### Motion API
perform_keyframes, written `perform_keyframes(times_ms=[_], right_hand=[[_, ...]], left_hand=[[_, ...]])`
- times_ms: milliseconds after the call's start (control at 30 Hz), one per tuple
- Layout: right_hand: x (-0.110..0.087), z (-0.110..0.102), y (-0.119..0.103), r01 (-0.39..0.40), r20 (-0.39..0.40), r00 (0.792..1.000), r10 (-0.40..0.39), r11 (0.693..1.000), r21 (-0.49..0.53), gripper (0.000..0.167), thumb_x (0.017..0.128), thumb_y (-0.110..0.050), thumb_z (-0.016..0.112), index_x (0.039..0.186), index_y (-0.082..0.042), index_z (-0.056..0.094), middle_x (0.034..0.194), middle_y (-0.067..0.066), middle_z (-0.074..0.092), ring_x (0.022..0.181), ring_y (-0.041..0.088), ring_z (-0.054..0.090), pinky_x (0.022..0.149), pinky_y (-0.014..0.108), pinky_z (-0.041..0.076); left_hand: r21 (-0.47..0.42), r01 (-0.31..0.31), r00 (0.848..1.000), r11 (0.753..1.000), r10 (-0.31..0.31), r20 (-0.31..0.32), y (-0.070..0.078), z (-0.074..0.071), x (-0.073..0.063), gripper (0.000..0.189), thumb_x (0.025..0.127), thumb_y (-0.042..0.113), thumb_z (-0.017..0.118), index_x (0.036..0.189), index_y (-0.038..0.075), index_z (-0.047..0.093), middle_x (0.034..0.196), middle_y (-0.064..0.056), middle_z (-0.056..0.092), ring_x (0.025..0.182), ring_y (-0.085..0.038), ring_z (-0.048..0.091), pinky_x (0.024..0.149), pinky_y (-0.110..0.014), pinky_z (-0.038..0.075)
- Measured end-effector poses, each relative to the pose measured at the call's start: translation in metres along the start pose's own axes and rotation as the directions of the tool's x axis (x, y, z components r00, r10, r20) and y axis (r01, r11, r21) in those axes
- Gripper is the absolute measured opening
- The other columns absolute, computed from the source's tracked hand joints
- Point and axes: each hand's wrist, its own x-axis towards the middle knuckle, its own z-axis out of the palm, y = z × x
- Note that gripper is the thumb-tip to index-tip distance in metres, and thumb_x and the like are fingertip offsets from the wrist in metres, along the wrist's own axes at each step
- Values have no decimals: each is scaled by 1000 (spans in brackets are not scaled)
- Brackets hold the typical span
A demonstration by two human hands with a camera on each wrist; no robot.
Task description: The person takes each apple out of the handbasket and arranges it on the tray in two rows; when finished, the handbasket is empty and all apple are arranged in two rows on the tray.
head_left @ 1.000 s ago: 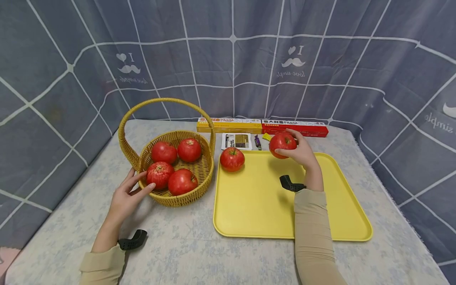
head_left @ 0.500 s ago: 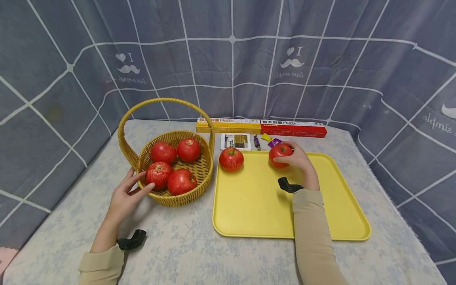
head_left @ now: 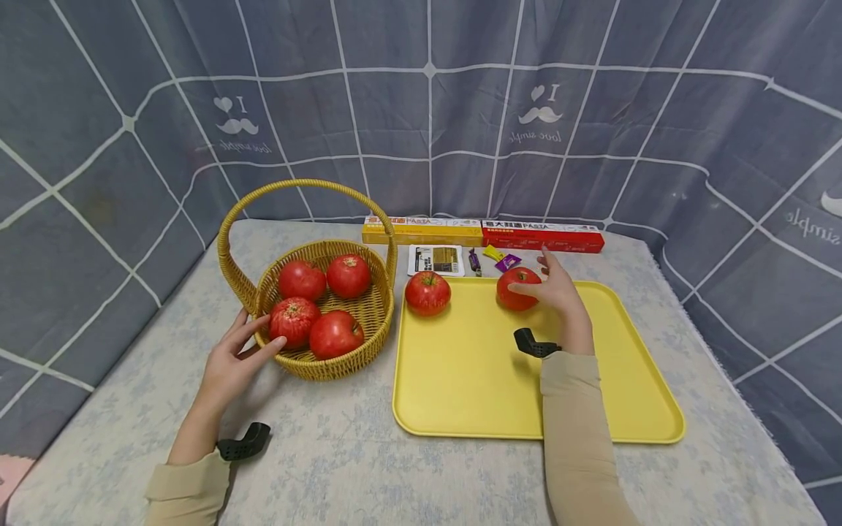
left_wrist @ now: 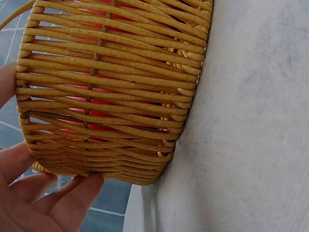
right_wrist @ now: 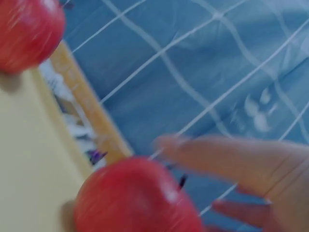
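In the head view, a woven basket with a tall hoop handle holds several red apples. My left hand grips the basket's left side: a finger and the thumb lie over the rim, while other fingers rest against the outer wall in the left wrist view. My right hand is spread beside a red apple at the back of the yellow tray. The right wrist view shows a gap between its raised finger and that apple. Another apple sits at the tray's back left corner.
Behind the tray lie a white packet, a dark purple candy, a yellow candy and a purple candy. A yellow pasta box and a red pasta box stand along the curtain.
My right hand has lowered the apple onto the tray's back edge, then spread its fingers and let go. The left hand and basket have stayed put.
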Motion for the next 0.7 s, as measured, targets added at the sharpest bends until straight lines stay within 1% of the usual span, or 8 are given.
perform_keyframes(times_ms=[67,167,233,333,433,533,633,700], right_hand=[[-6,-2,-12,46,-100,994,-41,998,50,99,81,-32,74,152,-15,8,152,13,24,137,33,24,108,52,29],[-16,0,-35,186,-252,958,-135,964,191,86,84,-29,72,150,-17,20,148,9,33,135,26,31,109,45,31],[-23,6,-53,308,-322,923,-212,908,285,75,85,-23,71,147,-16,29,143,8,40,131,22,37,108,41,33],[-34,21,-79,477,-364,865,-345,789,388,60,86,-13,69,139,-11,40,134,11,49,124,22,46,105,39,38],[-43,42,-99,586,-336,811,-480,676,447,52,86,-2,66,133,-3,45,128,18,52,118,26,50,102,43,40],[-50,66,-114,615,-249,778,-577,618,489,50,85,6,64,130,4,44,125,23,52,114,31,52,99,49,42],[-54,90,-121,600,-123,766,-631,633,490,51,84,5,65,131,3,43,125,23,52,114,30,52,96,50,44],[-55,106,-123,580,-29,763,-646,664,471,53,85,0,67,132,1,43,126,20,53,114,28,52,95,48,45]], left_hand=[[2,4,1000,1000,-4,2,0,0,0,59,89,23,67,138,-1,45,155,-13,8,134,-39,28,83,-3,40],[5,11,1000,1000,-11,3,1,1,0,60,89,26,66,138,-2,44,155,-12,8,134,-39,28,83,-3,40],[7,12,1000,1000,-12,4,2,1,1,61,89,27,66,138,-2,44,156,-13,7,134,-40,28,82,-2,40],[6,7,1000,1000,-7,3,2,1,0,60,89,27,66,138,-2,45,155,-13,8,134,-40,28,82,-2,39],[4,3,1000,1000,-3,5,2,0,0,59,89,25,66,138,-2,45,155,-13,8,134,-39,28,82,-2,39],[2,2,1000,1000,-2,7,2,0,1,59,89,25,66,138,-2,45,155,-12,8,134,-40,27,83,-2,39],[-1,5,1000,1000,-5,6,1,1,1,60,89,25,66,138,-2,44,155,-13,8,134,-40,27,82,-2,39],[-1,6,1000,1000,-6,5,0,1,1,60,89,26,66,138,-3,44,155,-14,8,134,-41,27,82,-2,40]])
